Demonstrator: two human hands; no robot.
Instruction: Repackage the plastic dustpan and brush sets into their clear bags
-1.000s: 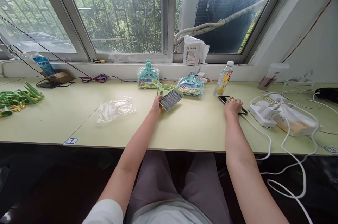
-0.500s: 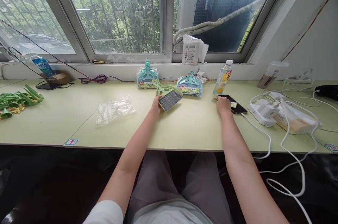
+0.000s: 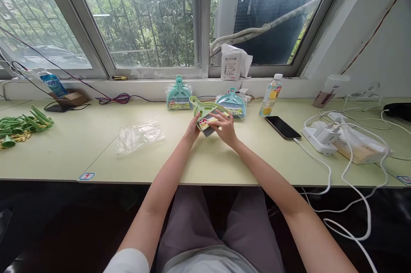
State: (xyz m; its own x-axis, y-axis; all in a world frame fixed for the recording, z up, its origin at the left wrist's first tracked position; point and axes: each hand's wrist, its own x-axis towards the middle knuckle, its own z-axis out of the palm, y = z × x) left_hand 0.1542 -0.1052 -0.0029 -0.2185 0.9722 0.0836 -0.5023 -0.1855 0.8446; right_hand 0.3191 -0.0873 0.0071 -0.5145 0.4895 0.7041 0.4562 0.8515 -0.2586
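A light green mini dustpan and brush set [image 3: 205, 105] is held above the table in front of me. Its grey bristles [image 3: 208, 130] face me. My left hand [image 3: 193, 126] grips its left edge. Across the bristles lies a colourful printed label card [image 3: 205, 123]. My right hand [image 3: 225, 128] holds this card against the brush, with its fingers over the card's right part. Two teal dustpan and brush sets in clear wrapping, one at the back left [image 3: 179, 95] and one at the back right [image 3: 236, 102], stand behind the held set.
Crumpled clear plastic [image 3: 140, 136] lies to the left, and green parts [image 3: 22, 123] are heaped farther left. To the right are a drink bottle [image 3: 271, 95], a phone [image 3: 282, 127], a white power strip [image 3: 321, 138] with trailing cables and a tissue pack [image 3: 362, 146].
My right hand has moved left from beside the phone to the brush. A label card, seen before at the phone, is now across the bristles. My left hand still holds the set.
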